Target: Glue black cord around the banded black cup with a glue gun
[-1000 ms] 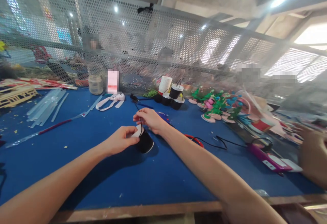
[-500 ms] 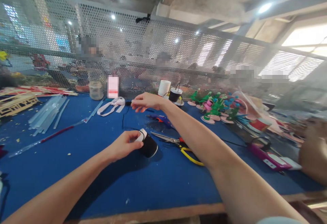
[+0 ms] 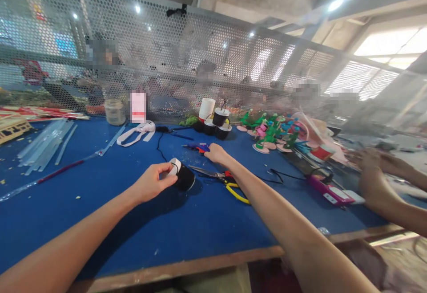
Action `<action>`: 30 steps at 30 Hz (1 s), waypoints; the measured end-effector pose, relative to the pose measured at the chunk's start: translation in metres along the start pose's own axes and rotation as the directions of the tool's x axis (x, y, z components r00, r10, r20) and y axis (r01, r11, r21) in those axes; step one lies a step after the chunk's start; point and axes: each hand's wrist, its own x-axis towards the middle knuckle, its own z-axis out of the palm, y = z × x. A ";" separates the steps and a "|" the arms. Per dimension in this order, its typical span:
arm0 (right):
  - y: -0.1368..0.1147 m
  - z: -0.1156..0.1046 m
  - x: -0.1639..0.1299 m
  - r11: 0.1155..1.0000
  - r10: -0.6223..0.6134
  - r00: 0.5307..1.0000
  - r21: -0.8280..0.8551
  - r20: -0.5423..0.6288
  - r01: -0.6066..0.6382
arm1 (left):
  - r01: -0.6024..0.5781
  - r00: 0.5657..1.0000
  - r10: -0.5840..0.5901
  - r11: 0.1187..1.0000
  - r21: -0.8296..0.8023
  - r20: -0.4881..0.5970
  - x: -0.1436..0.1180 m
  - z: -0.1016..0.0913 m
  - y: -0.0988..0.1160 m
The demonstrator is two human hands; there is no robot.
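Note:
My left hand (image 3: 151, 181) grips a small black cup (image 3: 183, 177) with a white rim, tipped on its side on the blue table (image 3: 100, 195). A thin black cord (image 3: 159, 144) runs from the cup toward the back of the table. My right hand (image 3: 216, 154) reaches forward and rests low over a blue and red glue gun (image 3: 197, 147); whether the fingers have closed on it I cannot tell. Scissors (image 3: 213, 175) with red and yellow handles lie just right of the cup, under my right forearm.
Several black cups and a white one (image 3: 213, 119) stand at the back by the mesh screen (image 3: 167, 61). Clear glue sticks (image 3: 43, 141) lie far left, a white ribbon (image 3: 136, 132) behind. Coloured foam figures (image 3: 273, 135) and a pink tool (image 3: 325, 189) sit right, near another person's hands (image 3: 376, 181).
My right hand left the cup, swung up and back toward the rear, then came down onto the glue gun. The left hand stayed on the cup. The view shifted right.

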 end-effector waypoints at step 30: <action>-0.010 -0.023 -0.129 0.827 -0.292 0.943 0.454 -0.159 0.332 | 0.062 0.988 -0.077 0.992 0.109 0.133 0.004 -0.022 -0.002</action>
